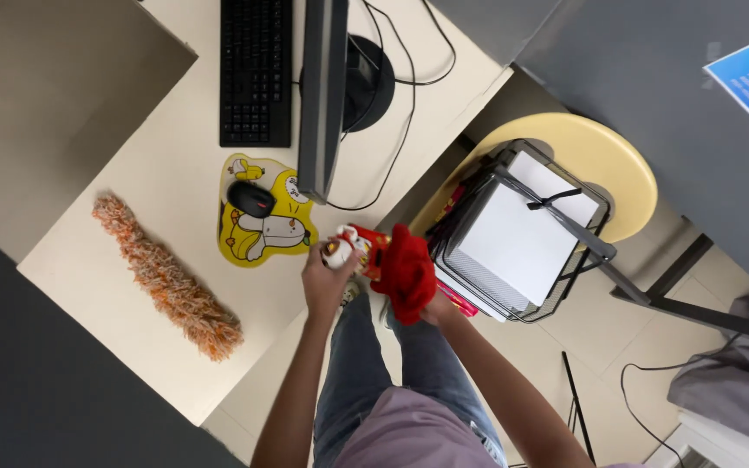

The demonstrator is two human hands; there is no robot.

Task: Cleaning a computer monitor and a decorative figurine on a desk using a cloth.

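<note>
Nearest the camera, at 6 o'clock in the view, are the person's lilac top (409, 433) and blue jeans (366, 364), with both forearms reaching up toward centre frame. At the far left, at 9 o'clock, an orange shaggy duster (166, 277) lies diagonally on the cream desk (140, 147), well apart from the hands. Further right, a yellow cartoon mouse pad (283, 234) carries a black mouse (250, 198); above it, at 12 o'clock, sit a black keyboard (256, 69) and the thin edge of a monitor (322, 95) on its round base. The left hand (327, 282) is just below the mouse pad at the desk edge, fingers curled closed around the white rounded end of a red-and-white plush toy (357, 247). The toy is held between the two hands near centre frame. The right hand (435, 308) is largely hidden under the toy's red fabric part (407, 269); it appears to grip that fabric from below, but the fingers cannot be seen. Judged by appearance, the toy is light, soft and compliant, not fragile; it should be taken by the firmer stuffed body, as the loose fabric will fold. At 3 o'clock, a black wire basket (522, 234) holding white paper rests on a yellow round stool (608, 165).
</note>
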